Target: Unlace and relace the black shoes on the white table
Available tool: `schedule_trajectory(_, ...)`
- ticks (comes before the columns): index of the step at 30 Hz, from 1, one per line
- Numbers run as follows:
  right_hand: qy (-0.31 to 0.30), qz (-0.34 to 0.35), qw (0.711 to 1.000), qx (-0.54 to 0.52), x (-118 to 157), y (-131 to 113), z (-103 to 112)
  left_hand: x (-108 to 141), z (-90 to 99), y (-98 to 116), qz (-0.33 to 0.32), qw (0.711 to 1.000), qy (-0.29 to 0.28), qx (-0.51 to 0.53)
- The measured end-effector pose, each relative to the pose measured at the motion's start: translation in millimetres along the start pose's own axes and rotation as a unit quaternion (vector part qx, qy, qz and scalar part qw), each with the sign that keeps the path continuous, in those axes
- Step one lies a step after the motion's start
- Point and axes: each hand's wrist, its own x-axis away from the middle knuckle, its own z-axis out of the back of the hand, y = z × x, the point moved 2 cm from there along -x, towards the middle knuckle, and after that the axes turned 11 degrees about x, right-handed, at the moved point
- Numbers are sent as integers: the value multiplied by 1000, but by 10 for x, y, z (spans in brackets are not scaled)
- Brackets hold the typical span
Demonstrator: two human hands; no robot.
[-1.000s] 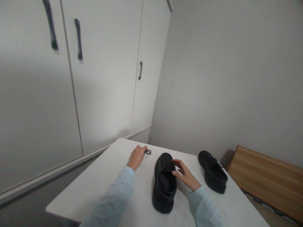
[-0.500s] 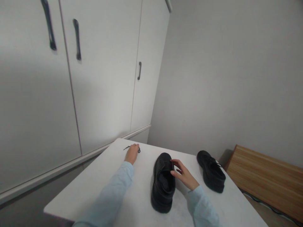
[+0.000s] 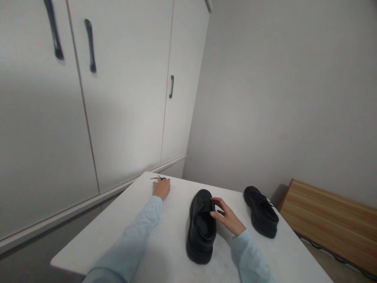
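A black shoe (image 3: pixel 199 245) rests on the white table, its opening toward me and its toe pointing away. No lace shows threaded through its front. My right hand (image 3: pixel 228 218) holds the right side of this shoe, thumb near the opening and fingertips further up by the flap. At the table's far left corner, my left hand (image 3: pixel 161 189) is lowered over a thin black shoelace (image 3: pixel 154 178), its fingers bent down around part of it. The fingertips are partly hidden. A second black shoe (image 3: pixel 263 215), with a lace in it, sits to the right.
The white table (image 3: pixel 173 228) carries both shoes. Beyond its left edge stands a white cupboard (image 3: pixel 126 98) with dark handles. A grey wall (image 3: pixel 265 98) is behind. To the right is a wooden board-like surface (image 3: pixel 332 224), with a dark cable below it.
My left hand has moved a little left and away from me, and the shoelace has shifted with it. My right hand stays on the same shoe.
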Motion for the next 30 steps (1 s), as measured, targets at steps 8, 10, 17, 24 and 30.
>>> schedule_trajectory(8, -14, 10, 999, -35, 2, -3, -11, 315, 562, 770, -113, 993, -4, 38)
schedule_trajectory(10, -12, 13, 999, -49, 7, -24, -15, 525, 723, 1028, -193, 978, -13, 83)
schedule_trajectory(17, 3, 35, 995, -91, 1, -58, -53, 1145, 822, 1569, -343, 923, -130, 119)
schedule_trajectory(24, -3, 35, 995, -95, -5, -27, -58, 1192, 678, 1663, -313, 919, -233, 55)
schedule_trajectory(30, -14, 30, 996, -85, -1, -19, -47, 1156, 601, 1754, -294, 923, -248, -8)
